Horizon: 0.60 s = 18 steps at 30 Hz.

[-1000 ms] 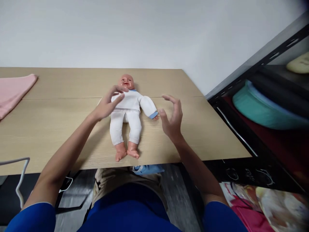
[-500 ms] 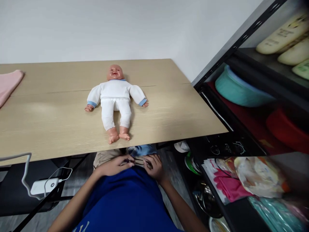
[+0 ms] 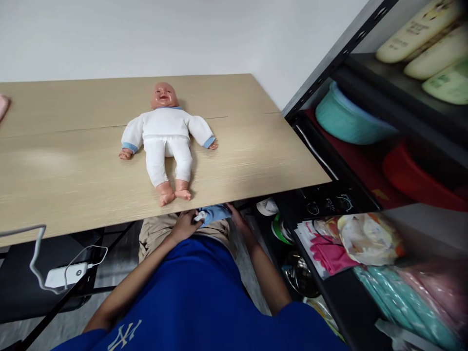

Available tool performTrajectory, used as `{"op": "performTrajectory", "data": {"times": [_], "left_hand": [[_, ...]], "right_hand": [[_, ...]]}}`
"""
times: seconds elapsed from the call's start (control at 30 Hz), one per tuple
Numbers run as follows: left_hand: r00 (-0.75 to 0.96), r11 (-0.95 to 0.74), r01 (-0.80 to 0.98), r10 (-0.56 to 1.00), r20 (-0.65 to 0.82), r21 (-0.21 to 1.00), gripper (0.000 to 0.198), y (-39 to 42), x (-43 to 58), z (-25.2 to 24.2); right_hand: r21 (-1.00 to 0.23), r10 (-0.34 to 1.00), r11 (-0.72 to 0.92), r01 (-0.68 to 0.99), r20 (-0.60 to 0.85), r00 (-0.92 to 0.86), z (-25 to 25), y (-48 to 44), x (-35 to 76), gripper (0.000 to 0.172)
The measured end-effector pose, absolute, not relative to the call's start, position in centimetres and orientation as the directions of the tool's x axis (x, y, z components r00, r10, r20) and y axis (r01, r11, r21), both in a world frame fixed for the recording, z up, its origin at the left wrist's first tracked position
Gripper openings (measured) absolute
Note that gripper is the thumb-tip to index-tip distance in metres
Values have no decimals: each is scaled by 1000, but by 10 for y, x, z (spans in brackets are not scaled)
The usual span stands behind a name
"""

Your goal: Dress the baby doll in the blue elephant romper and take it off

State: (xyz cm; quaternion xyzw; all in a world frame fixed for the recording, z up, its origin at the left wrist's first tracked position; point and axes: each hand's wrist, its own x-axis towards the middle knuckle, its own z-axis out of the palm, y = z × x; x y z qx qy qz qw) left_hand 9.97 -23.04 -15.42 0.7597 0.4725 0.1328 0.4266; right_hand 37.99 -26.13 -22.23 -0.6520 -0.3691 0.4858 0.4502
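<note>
On my lap, just under the table's front edge, lies a piece of light blue cloth (image 3: 216,213) with a small white part at its left end. The fingers of my left hand (image 3: 185,225) are closed on that left end. My right hand (image 3: 236,214) is at the cloth's right end; the table edge hides most of its fingers, so its grip does not show. A baby doll (image 3: 166,124) in a white top with blue cuffs and white trousers lies face up on the table (image 3: 256,151), feet towards me.
Pink cloth (image 3: 3,105) is at the table's far left. A cable runs to a white power bank (image 3: 66,275) at lower left. Shelves on the right hold a teal basin (image 3: 351,117), a red basin (image 3: 417,175), bottles (image 3: 417,31) and bagged goods (image 3: 405,297).
My hands have moved forward from my waist to the blue cloth on my lap, the left closing on it and the right going partly under the table edge. The view has shifted slightly.
</note>
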Motion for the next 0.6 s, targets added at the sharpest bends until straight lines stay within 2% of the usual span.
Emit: {"op": "performTrajectory", "data": {"times": [0.17, 0.23, 0.4, 0.6], "left_hand": [[545, -163, 568, 809, -221, 807, 30, -258, 89, -130], [577, -158, 538, 785, -225, 828, 31, -271, 81, -119], [656, -190, 454, 733, -182, 871, 33, -291, 64, -99], [643, -260, 523, 746, -176, 812, 35, -291, 47, -87]], "right_hand": [[-943, 924, -330, 35, -315, 218, -220, -258, 386, 32], [-945, 932, -321, 58, -305, 196, -217, -258, 389, 27], [-946, 951, -288, 152, -263, 163, -209, -251, 391, 34], [-934, 964, -222, 279, -167, 206, -192, -247, 382, 42]]}}
